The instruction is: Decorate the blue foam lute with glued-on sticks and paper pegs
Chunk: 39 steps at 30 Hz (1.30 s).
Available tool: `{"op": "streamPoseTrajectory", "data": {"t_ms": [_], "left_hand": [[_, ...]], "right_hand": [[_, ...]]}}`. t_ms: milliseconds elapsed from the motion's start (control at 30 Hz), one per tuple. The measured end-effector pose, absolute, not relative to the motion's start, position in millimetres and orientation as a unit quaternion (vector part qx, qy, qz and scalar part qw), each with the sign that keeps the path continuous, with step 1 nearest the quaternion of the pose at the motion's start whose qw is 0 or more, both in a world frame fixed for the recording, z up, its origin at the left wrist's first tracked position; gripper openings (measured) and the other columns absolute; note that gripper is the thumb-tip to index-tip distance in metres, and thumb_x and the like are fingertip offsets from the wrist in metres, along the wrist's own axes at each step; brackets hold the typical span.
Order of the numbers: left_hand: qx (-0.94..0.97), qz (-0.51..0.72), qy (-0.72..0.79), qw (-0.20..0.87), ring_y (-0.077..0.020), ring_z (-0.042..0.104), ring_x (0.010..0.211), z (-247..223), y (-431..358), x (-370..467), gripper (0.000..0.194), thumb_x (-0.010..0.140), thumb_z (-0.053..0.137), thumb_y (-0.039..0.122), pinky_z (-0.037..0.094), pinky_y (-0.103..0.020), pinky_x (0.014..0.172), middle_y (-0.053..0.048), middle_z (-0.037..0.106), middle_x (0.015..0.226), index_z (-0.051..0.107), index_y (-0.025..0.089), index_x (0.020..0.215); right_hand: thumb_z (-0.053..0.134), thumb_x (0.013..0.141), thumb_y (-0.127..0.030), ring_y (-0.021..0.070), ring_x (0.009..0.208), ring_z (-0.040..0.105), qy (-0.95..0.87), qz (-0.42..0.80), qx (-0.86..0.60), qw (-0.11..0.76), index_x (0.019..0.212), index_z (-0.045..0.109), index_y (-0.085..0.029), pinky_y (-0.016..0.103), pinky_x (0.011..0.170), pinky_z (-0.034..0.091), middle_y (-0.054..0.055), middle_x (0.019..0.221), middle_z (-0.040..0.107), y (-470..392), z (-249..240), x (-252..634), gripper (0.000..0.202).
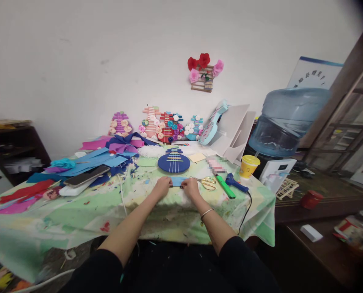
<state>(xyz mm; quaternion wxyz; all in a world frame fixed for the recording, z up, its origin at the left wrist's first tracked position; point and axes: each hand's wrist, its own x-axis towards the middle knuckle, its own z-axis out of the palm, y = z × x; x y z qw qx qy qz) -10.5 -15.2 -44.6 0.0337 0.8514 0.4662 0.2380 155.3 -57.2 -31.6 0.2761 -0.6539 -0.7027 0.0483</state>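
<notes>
Blue, paper-like rectangular strip [177, 181] spans my left hand [162, 187] and right hand [191, 189], each pinching one end, before the navy, round-bodied lute craft [173, 163]; it should be light, easily creased, best held by its edges.

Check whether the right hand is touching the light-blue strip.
Touching: the head view shows the right hand with its fingers over one end of the light-blue strip, no gap between them.

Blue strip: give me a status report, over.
Left hand and right hand holding blue strip at opposite ends. Gold-handled scissors close beside right hand. Dark-blue lute-shaped craft just beyond.
</notes>
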Motion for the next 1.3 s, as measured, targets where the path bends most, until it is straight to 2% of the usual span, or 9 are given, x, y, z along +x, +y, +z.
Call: {"op": "streamPoseTrajectory", "data": {"t_ms": [200, 400, 667, 1100, 1300], "left_hand": [[0.847, 0.218, 0.483, 0.040, -0.0193, 0.054, 0.083, -44, -15, -10, 0.010, 0.080, 0.050, 0.014, 0.038, -0.029, 0.073, -0.008, 0.061, 0.085, 0.060, 0.014, 0.078], [0.843, 0.212, 0.492, 0.042, -0.0201, 0.054, 0.085, -43, -16, -10, 0.010, 0.081, 0.050, 0.016, 0.037, -0.030, 0.074, -0.008, 0.061, 0.086, 0.060, 0.015, 0.078], [0.842, 0.228, 0.487, 0.052, -0.0173, 0.054, 0.081, -41, -16, -12, 0.008, 0.079, 0.053, 0.015, 0.037, -0.027, 0.071, -0.006, 0.062, 0.082, 0.060, 0.015, 0.076], [0.835, 0.221, 0.500, 0.056, -0.0177, 0.055, 0.082, -40, -18, -11, 0.010, 0.080, 0.051, 0.016, 0.038, -0.028, 0.074, -0.006, 0.063, 0.084, 0.061, 0.016, 0.077], [0.838, 0.208, 0.501, 0.054, -0.0195, 0.054, 0.083, -41, -15, -10, 0.012, 0.081, 0.050, 0.018, 0.038, -0.029, 0.074, -0.009, 0.063, 0.085, 0.062, 0.014, 0.079]], "right_hand": [[0.054, 0.077, -0.015, 0.0195, 0.090, 0.055, -0.704, 0.016, -0.656, 0.272, 0.076, 0.071, -0.018, 0.025, 0.071, 0.034, 0.010, 0.086, 0.069, -61, -33, 151, 0.017], [0.063, 0.071, -0.014, 0.0144, 0.072, 0.061, -0.699, 0.061, -0.670, 0.245, 0.076, 0.072, -0.018, 0.021, 0.062, 0.036, 0.006, 0.077, 0.071, -53, -27, 156, 0.011], [0.072, 0.062, -0.016, 0.0158, 0.067, 0.063, -0.696, 0.087, -0.681, 0.212, 0.070, 0.074, -0.019, 0.020, 0.057, 0.039, 0.006, 0.068, 0.072, -45, -15, 158, 0.009], [0.065, 0.069, -0.015, 0.0214, 0.077, 0.064, -0.675, 0.063, -0.709, 0.195, 0.079, 0.072, -0.016, 0.025, 0.063, 0.041, 0.013, 0.081, 0.071, -41, -22, 152, 0.013], [0.068, 0.067, -0.016, 0.0199, 0.077, 0.063, -0.693, 0.075, -0.693, 0.184, 0.075, 0.073, -0.018, 0.023, 0.064, 0.039, 0.009, 0.077, 0.071, -40, -19, 156, 0.010]]}}
